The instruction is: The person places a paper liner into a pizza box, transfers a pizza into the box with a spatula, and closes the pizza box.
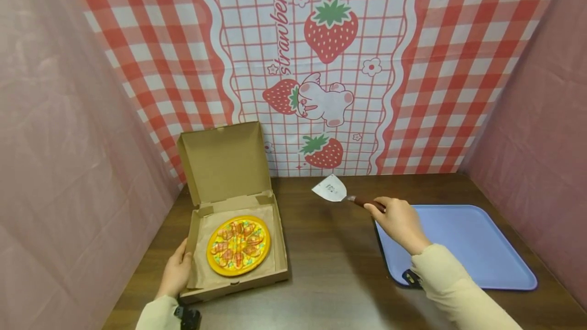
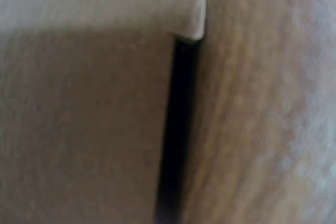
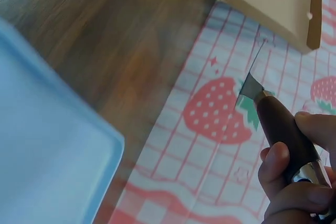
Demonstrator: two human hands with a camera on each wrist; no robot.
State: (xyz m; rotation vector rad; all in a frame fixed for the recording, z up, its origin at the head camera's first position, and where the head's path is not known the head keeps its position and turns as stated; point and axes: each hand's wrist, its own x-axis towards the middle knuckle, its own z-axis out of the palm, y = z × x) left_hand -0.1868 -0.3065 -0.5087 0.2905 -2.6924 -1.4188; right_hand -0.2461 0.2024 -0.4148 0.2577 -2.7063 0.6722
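An open cardboard pizza box [image 1: 283,248] stands on the left of the table, its lid [image 1: 224,164] raised at the back. A toy-like pizza [image 1: 238,246] with a yellow rim lies on brown paper inside. My left hand [image 1: 176,271] grips the box's left wall, thumb at the top edge. In the left wrist view only the box side [image 2: 79,119] shows close up, with no fingers. My right hand [image 1: 399,220] holds a pizza server [image 1: 331,188] by its dark brown handle, the metal blade in the air pointing left. The right wrist view shows fingers [image 3: 275,161] curled round that handle.
A blue tray [image 1: 472,248] lies on the right of the brown wooden table [image 1: 321,269], partly under the right forearm. Behind the table hangs a red-and-white strawberry cloth [image 1: 330,90]. Pink cloths [image 1: 541,131] close off both sides.
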